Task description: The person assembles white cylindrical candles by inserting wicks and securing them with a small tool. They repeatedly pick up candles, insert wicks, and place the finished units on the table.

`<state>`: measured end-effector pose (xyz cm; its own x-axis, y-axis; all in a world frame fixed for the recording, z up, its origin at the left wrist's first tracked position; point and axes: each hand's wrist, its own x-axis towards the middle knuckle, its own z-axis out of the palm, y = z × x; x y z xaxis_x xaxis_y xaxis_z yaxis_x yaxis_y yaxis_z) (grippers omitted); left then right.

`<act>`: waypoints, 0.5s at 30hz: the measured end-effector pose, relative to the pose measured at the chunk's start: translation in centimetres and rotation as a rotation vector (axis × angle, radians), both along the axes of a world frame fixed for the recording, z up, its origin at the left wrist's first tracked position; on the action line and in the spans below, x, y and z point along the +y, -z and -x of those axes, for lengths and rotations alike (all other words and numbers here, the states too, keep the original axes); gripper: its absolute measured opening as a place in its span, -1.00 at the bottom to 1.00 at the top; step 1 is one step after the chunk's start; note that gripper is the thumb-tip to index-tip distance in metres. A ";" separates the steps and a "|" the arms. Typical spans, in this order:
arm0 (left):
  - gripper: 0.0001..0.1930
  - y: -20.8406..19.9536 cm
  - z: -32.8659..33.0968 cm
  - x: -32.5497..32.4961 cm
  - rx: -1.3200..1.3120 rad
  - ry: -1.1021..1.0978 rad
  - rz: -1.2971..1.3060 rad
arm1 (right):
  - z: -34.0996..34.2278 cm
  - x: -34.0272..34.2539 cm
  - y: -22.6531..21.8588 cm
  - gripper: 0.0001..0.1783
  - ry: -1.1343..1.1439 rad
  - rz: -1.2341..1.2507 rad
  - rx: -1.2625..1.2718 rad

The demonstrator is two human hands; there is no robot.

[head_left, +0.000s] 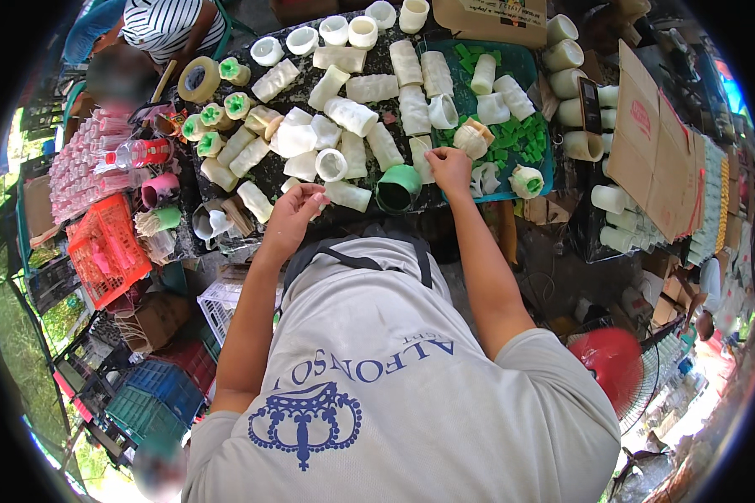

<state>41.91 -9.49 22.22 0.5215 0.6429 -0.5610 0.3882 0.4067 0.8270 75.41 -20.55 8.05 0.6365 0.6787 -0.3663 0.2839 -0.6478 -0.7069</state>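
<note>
My left hand point(296, 216) hovers at the table's near edge. Its thumb and fingers come together, and anything between them is too small to make out. Beside those fingertips lies a white wax-like cylinder point(348, 195). My right hand point(451, 173) is closed, its fingertips at the right edge of another white cylinder point(420, 159), which it appears to pinch. Between my hands sits a green hollow cup point(398, 189), its dark mouth toward me. Many white cylinders, some hollow like the white ring-shaped one point(331, 165), cover the dark table point(377, 126).
To the right, a teal tray point(548, 126) holds green chunks point(520, 138) and several pale pieces. A tape roll point(199, 80) lies far left, near green-topped pieces point(236, 105). An orange crate point(107, 250) stands left; cardboard point(654, 142) leans right. Another person point(172, 29) sits across the table.
</note>
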 end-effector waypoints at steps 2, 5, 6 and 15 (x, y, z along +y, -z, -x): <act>-0.66 0.6 0.2 0.0 -0.029 0.011 -0.013 | 0.2 0.0 0.0 -0.65 0.027 -0.012 -0.065; -0.66 0.4 0.2 0.1 -0.042 0.020 -0.021 | 0.4 -0.3 0.7 -0.63 0.124 0.003 0.012; -0.66 0.4 0.2 0.1 -0.038 0.017 -0.021 | 0.5 -0.3 0.6 -0.64 0.133 0.013 0.000; -0.66 0.3 0.1 0.3 -0.016 0.040 -0.011 | 0.7 -0.4 0.7 -0.69 0.121 -0.034 -0.040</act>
